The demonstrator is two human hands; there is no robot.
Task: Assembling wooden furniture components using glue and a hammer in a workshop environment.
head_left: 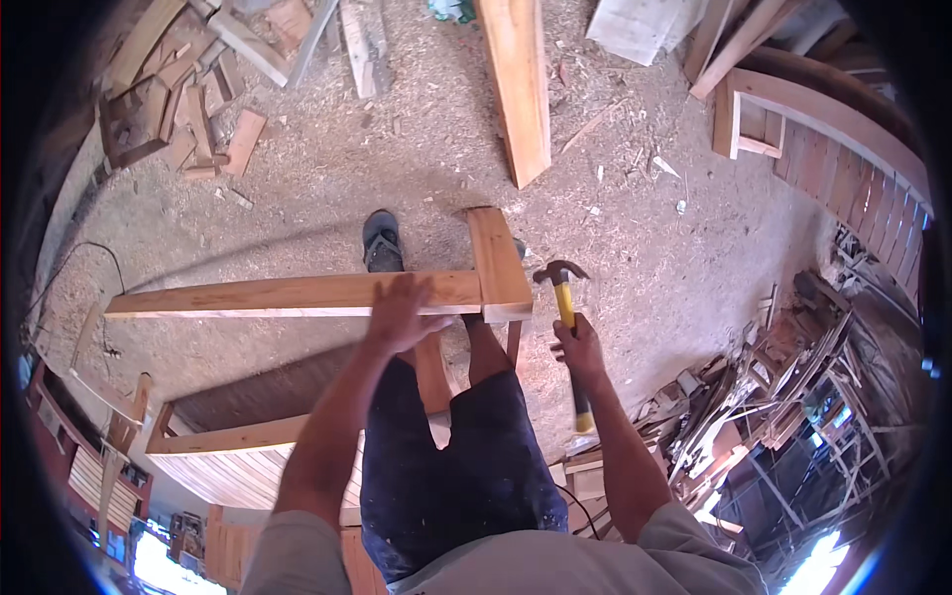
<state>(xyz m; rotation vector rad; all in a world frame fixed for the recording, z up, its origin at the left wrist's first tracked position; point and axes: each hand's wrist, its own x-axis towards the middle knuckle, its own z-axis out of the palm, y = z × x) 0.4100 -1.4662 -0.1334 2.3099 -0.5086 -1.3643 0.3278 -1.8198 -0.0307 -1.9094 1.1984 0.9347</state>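
My left hand (399, 315) lies on a long wooden beam (248, 295), fingers stretched over its top face near the right part. At its right end the beam meets a shorter wooden piece (501, 253), forming a corner; whether they are fastened I cannot tell. To the right of that corner, my right hand (579, 347) grips a claw hammer (565, 299) by its yellow and black handle. The hammer's dark head points away from me and is apart from the wood. My legs are beneath and behind the beam.
A thick plank (521, 89) stretches away at the far middle. Wood offcuts (203, 124) are piled at far left. Scrap strips (739, 426) heap up at right, below a slatted wooden frame (843, 169). Another slatted piece (238, 466) stands at near left. Shavings cover the ground.
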